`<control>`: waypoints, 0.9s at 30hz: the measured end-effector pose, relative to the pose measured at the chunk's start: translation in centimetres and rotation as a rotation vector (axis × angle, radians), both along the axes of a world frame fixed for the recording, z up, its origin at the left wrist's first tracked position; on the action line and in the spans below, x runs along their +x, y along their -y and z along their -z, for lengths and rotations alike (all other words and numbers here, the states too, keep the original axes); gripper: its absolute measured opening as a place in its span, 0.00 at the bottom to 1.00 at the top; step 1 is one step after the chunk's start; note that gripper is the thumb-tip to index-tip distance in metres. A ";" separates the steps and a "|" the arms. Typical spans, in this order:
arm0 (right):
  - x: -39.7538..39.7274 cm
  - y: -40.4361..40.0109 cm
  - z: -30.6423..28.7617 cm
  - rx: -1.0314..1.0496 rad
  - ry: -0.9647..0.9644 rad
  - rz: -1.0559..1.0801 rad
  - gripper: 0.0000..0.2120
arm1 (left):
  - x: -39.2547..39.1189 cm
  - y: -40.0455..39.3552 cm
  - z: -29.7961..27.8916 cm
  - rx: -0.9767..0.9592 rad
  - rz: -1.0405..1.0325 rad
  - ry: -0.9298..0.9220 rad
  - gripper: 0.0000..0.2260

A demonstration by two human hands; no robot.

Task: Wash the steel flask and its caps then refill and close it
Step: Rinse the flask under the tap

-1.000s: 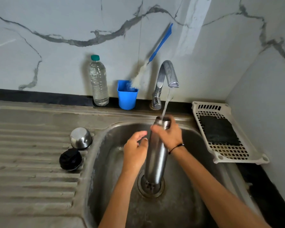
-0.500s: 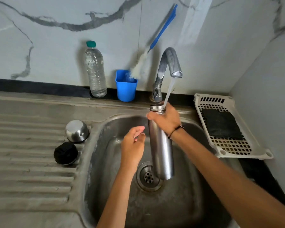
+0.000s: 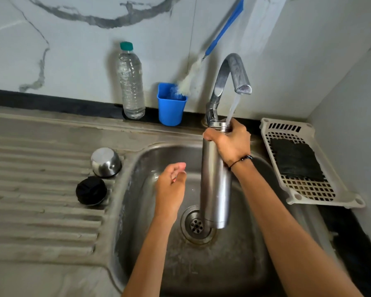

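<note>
Steel, long and matte, the flask hangs upright over the sink basin, its base just above the drain. The right hand grips it around the neck, fingers curled tight under the open mouth. The tap stands at 12 o'clock from the flask, and a stream of water runs from the spout down to the mouth; whether all of it enters the flask is hard to see, because the hand covers the rim partly.

The left hand is at 9 o'clock from the flask, near it but apart, holding nothing, with fingers loosely bent.

On the ribbed draining board, at 9 o'clock from the basin, lie the steel cap and, just beside it toward 7 o'clock, the black cap.

Against the wall stand a plastic water bottle and a blue cup with a bottle brush leaning in it. At 3 o'clock a white tray holds a dark scrub pad.
</note>
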State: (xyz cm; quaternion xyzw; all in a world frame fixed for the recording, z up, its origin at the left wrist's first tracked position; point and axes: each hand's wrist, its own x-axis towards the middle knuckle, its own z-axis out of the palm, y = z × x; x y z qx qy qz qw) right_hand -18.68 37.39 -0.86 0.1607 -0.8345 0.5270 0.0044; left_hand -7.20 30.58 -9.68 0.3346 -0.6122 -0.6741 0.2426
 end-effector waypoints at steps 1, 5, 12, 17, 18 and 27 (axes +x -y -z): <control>0.1 -0.2 0.1 -0.004 -0.014 0.000 0.13 | 0.0 0.0 0.0 0.005 0.002 -0.001 0.09; 0.1 -0.6 -0.3 0.038 -0.028 -0.001 0.13 | 0.1 0.1 0.0 0.008 -0.014 -0.011 0.09; 0.2 -0.9 -0.9 0.027 -0.034 -0.004 0.11 | -0.2 -0.4 0.2 0.015 -0.004 -0.019 0.09; 0.1 -0.9 -0.8 0.049 -0.026 -0.007 0.10 | 0.0 -0.5 0.1 0.039 -0.009 -0.025 0.10; 0.1 -0.9 -0.8 0.064 -0.024 -0.011 0.11 | 0.0 -0.5 0.0 0.042 -0.018 -0.023 0.11; 2.7 -2.7 -3.2 -0.172 -0.286 -0.001 0.17 | 0.1 -0.6 0.1 0.054 -0.022 0.016 0.08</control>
